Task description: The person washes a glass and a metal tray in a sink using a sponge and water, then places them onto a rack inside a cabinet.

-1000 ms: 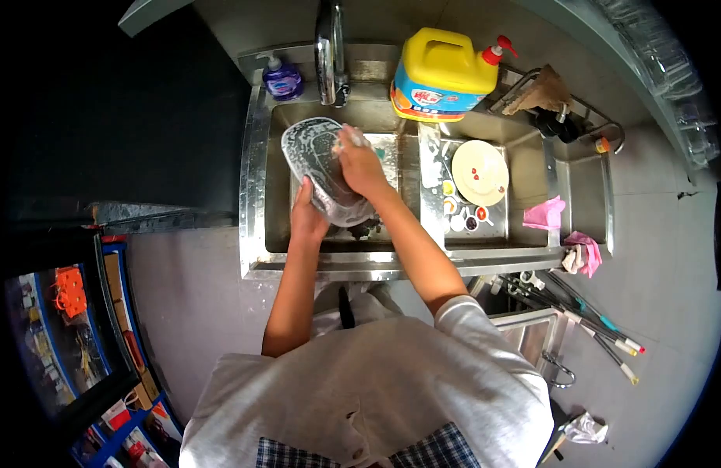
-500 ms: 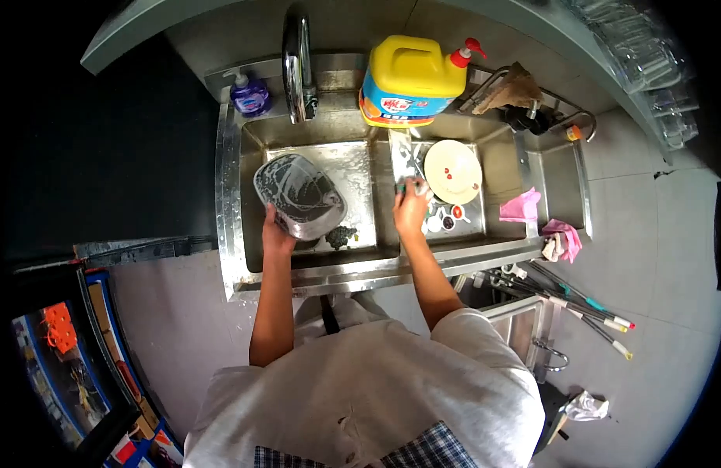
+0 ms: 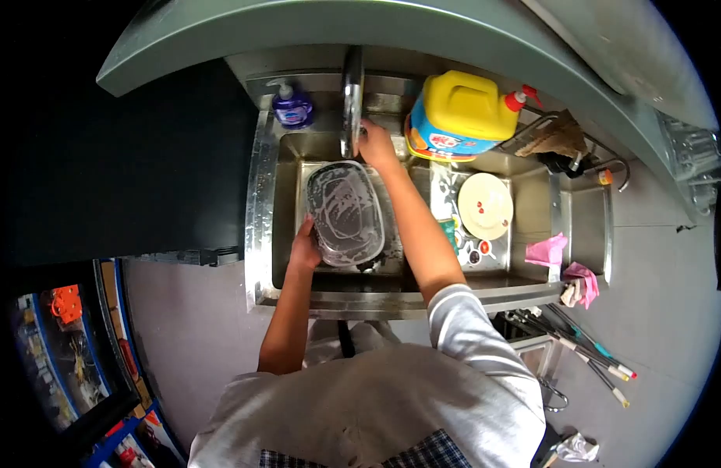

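Observation:
My left hand (image 3: 304,248) grips the near left edge of a clear plastic container (image 3: 346,214), coated in white suds and held over the left sink basin. Beside the chrome faucet (image 3: 351,101), my right hand (image 3: 376,148) has its fingers closed at the handle, which they mostly hide. A green scouring pad (image 3: 449,232) lies on the divider between the basins. In the right basin sit a cream plate (image 3: 485,204) with small red bits on it and several small cups or spoons (image 3: 475,256).
Behind the sink stand a purple soap bottle (image 3: 292,108) and a big yellow detergent jug (image 3: 465,117). Pink cloths (image 3: 546,251) hang at the right basin edge. A grey shelf (image 3: 298,35) arches overhead. Mop poles (image 3: 586,343) lie at the lower right.
My right hand has left the divider, where the green pad now lies, and reached up to the faucet handle. The container has turned more upright under the spout. The view has shifted.

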A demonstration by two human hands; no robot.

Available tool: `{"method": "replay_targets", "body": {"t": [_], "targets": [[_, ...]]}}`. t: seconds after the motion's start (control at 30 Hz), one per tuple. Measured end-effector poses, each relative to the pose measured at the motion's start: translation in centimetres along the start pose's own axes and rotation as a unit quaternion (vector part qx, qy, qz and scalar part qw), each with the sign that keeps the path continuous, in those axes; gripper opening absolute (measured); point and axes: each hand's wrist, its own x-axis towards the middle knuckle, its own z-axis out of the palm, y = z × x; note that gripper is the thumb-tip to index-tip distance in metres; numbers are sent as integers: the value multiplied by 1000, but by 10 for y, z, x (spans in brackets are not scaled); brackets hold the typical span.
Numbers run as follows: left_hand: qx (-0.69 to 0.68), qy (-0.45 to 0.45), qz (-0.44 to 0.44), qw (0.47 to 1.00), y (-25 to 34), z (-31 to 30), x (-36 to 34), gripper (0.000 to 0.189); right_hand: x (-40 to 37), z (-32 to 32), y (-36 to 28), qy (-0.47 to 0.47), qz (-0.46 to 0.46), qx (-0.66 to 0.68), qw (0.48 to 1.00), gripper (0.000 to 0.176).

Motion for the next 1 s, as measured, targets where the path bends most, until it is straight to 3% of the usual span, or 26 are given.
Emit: {"method": "replay_targets", "body": {"t": [0.1, 0.23, 0.3, 0.43, 0.47, 0.57, 0.6, 0.7, 0.73, 0.83, 0.97, 1.0], "targets": [[4, -56, 25, 998, 0, -23, 16, 39, -6, -2, -19, -34, -7, -50, 998, 23], [-65, -41, 5, 997, -7, -11, 17, 32, -43, 3, -12, 35, -58, -30, 997, 36], [-79, -43, 42, 995, -19, -8, 20, 32, -82, 7, -37, -72, 63, -125, 988, 51], [-108, -84, 74, 988, -62, -57, 68, 31, -161, 54, -29, -168, -52, -276, 945, 51], [-99, -60, 68, 991, -48, -11, 35, 34, -166, 61, -19, -193, -70, -301, 931, 52], [-95, -99, 56, 989, -52, 2, 32, 36, -148, 67, -1, -259, -107, -158, 947, 52], [-109, -92, 88, 986, -53, 10, 31, 39, -132, 71, 5, -245, -113, -238, 933, 52], [-59, -107, 133, 984, -54, 20, 19, 38, -97, 72, 13, -201, 0, -230, 952, 53], [-82, -111, 117, 984, -53, 16, 23, 38, -111, 74, 10, -152, -31, -202, 967, 53], [-119, -97, 86, 984, -54, -1, 36, 37, -152, 50, -3, -188, -236, -199, 932, 56], [-119, -61, 121, 984, -53, -5, 40, 37, -110, 76, 32, -194, -38, -205, 958, 58], [-115, -49, 141, 982, -48, -3, 42, 37, -100, 65, -8, -235, 36, -180, 955, 58]]}}
